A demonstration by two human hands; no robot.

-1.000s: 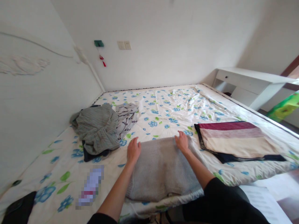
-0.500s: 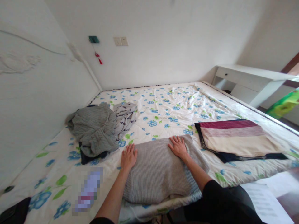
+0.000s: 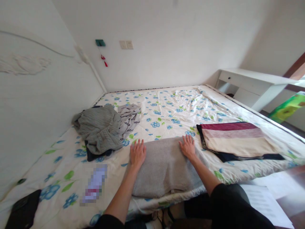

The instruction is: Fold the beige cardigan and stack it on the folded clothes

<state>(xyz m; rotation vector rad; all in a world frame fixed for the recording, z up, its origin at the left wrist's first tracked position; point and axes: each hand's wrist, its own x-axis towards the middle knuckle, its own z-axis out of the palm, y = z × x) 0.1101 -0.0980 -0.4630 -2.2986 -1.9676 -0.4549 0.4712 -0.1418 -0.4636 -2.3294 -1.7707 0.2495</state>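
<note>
A grey ribbed knit garment (image 3: pixel 164 168) lies folded into a rectangle at the bed's near edge. My left hand (image 3: pixel 138 153) rests flat on its far left corner, fingers stretched out and pointing away from me. Near the far right corner, my right hand (image 3: pixel 188 147) lies flat with its fingers spread. Neither hand grasps the cloth. To the right is a stack of folded clothes (image 3: pixel 238 140), topped by a knit piece with maroon, pink and cream bands over dark cloth. On the left sits a heap with a grey-green cable-knit garment (image 3: pixel 100 127) on top.
A light grey printed cloth (image 3: pixel 130 117) adjoins the heap. On the floral bedsheet (image 3: pixel 164 105) lie a blurred-out bluish object (image 3: pixel 95 184) and a black phone-like item (image 3: pixel 23 210). Beyond the bed's right side stands a white desk (image 3: pixel 250 82). Printed papers (image 3: pixel 264 200) are at lower right.
My right hand has shifted towards the garment's far right corner, with its fingertips now at the far edge. My left hand stays at the far left corner. The camera view has tilted slightly.
</note>
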